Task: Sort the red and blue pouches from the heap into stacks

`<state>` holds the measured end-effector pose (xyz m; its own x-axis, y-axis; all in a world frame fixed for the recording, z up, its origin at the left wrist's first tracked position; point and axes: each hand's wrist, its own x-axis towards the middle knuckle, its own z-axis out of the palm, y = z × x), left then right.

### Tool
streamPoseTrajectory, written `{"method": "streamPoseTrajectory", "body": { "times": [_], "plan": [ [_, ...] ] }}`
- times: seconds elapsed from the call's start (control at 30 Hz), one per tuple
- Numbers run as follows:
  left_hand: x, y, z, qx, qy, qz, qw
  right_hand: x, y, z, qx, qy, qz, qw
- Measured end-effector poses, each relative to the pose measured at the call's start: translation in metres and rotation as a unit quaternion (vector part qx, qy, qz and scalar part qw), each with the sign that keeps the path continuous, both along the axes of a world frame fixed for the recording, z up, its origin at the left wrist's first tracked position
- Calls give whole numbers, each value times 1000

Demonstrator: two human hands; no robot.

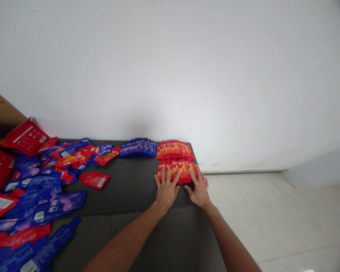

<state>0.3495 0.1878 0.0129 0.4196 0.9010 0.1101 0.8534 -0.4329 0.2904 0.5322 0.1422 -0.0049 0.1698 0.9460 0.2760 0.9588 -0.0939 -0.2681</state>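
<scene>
My left hand (166, 190) lies with its fingers spread over the left part of the nearer row of red pouches (183, 170). On the right end of that same row rests my right hand (198, 189), its fingers also apart. The red pouches overlap one another, with white lettering and orange pictures on their fronts. Just behind, against the wall, is another overlapping row of red pouches (174, 150). Left of it sits a row of blue pouches (138, 147). My fingers cover parts of the nearer row.
A heap of loose blue and red pouches (53, 206) covers the left of the dark table (124, 189). One red pouch (95, 180) lies at the heap's edge. A cardboard box (5, 109) stands far left. The table's right edge drops to a tiled floor (243, 204); a white wall (170, 75) rises behind.
</scene>
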Motion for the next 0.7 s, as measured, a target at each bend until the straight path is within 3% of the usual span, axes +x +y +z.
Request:
{"method": "streamPoseTrajectory", "body": {
  "times": [0.2, 0.37, 0.7],
  "plan": [
    [-22, -20, 8, 4, 7, 1, 1000, -19, -19, 7, 15, 2, -18, 1000],
    [-53, -39, 9, 28, -4, 10, 1000, -46, -37, 9, 26, -5, -27, 999],
    [-153, -82, 9, 64, 5, 37, 997, -129, -77, 14, 64, -24, 5, 998]
  ]
}}
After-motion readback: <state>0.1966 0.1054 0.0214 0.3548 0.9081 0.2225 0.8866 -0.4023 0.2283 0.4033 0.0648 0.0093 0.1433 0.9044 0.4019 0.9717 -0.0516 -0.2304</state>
